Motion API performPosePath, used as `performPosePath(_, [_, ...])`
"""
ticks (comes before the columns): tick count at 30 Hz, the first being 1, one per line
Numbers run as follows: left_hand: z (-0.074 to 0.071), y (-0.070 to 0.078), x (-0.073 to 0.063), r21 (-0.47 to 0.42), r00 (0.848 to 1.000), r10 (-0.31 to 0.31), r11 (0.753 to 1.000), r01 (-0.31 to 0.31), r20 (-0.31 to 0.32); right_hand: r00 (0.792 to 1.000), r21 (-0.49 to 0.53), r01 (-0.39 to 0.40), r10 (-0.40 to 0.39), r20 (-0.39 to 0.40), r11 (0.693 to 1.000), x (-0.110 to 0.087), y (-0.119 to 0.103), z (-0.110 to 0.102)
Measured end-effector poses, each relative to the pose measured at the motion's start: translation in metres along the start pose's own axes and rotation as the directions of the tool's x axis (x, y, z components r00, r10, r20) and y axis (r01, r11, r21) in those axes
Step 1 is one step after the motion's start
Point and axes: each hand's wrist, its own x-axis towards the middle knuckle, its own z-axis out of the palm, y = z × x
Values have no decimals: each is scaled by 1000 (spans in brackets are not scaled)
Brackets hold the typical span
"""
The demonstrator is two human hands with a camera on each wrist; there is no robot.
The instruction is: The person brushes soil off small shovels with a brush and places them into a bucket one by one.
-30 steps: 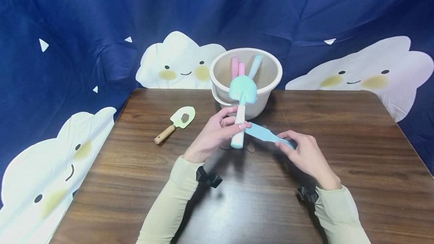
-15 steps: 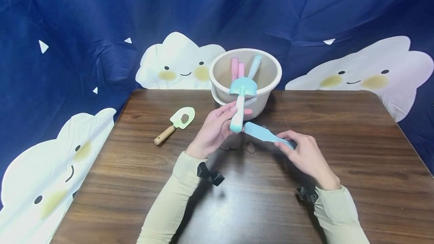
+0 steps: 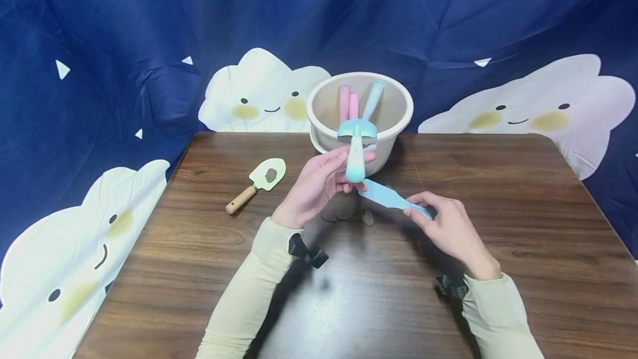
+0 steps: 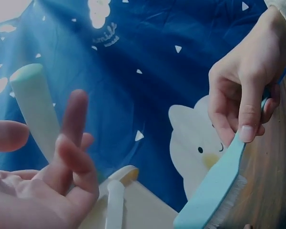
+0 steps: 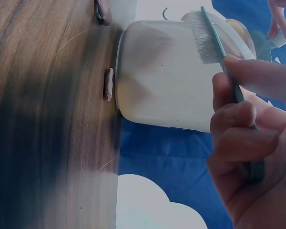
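My left hand holds a small toy shovel with a teal scoop and a pale handle. The shovel is raised in front of the bucket, its handle end facing me. In the left wrist view the handle stands beside the spread fingers. My right hand grips the thin handle of a light blue brush, whose head points left, just below the shovel. White bristles show along the brush head in the right wrist view.
A white bucket stands at the table's back edge, holding two pink handles and a light blue handle. A pale green trowel with a brown patch lies left. Several flat brown pieces lie below the hands.
My left hand has moved up slightly and tilted the shovel, so its scoop now shows edge-on and its handle end faces me. The right hand and brush have stayed in place.
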Motion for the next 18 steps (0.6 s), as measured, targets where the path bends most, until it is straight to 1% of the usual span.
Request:
performPosePath(5, [1, 3, 4, -3, 1000, 12, 1000, -12, -2, 1000, 4, -4, 4, -1, 1000, 0, -1, -1])
performPosePath(9, [-1, 5, 3, 36, 1000, 12, 999, -12, -14, 1000, 1, -7, 7, 6, 1000, 0, -2, -3])
performPosePath(14, [-5, 8, -4, 105, 1000, 21, 994, -20, -15, 1000, -23, 16, -16, 10, 1000, 0, -3, -8])
performPosePath(18, [-12, 10, -13, 185, 997, 17, 983, -3, -71, 999, -30, 41, -40, 24, 999, 1, -5, -16])
